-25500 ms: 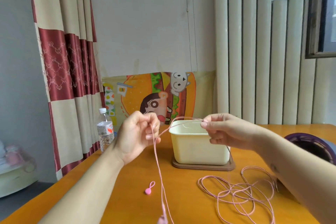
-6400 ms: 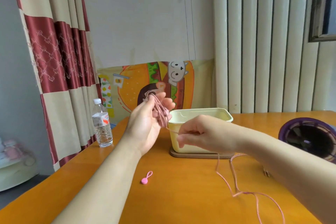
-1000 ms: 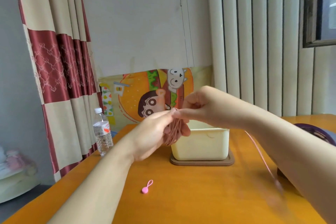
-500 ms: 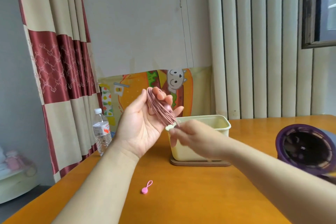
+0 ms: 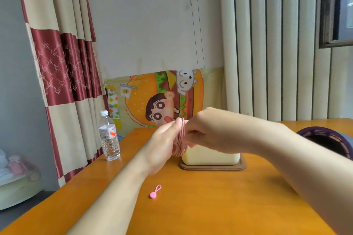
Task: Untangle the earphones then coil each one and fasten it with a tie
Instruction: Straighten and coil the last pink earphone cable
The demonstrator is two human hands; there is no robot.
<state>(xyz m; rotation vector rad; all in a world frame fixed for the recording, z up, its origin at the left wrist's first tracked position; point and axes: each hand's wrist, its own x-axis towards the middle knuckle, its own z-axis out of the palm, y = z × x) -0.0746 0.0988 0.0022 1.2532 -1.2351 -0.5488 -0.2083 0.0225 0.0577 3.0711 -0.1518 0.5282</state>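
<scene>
A pink earphone cable is wound into a coil point(image 5: 181, 139) around the fingers of my left hand point(image 5: 162, 143), held above the orange table point(image 5: 210, 206). My right hand point(image 5: 204, 129) meets it from the right, its fingers curled and pinching the coil's strands. No loose cable shows on the table. A small pink tie point(image 5: 155, 191) with a loop and a round head lies on the table below my left forearm, untouched.
A cream tub point(image 5: 210, 157) on a brown base stands just behind my hands. A water bottle point(image 5: 109, 137) stands at the table's left edge by the curtain. A round purple object point(image 5: 328, 139) sits at the right.
The long loose cable on the table has been wound onto my left hand. In the last half second my left hand turned palm-down and lowered, and my right hand moved up onto the coil.
</scene>
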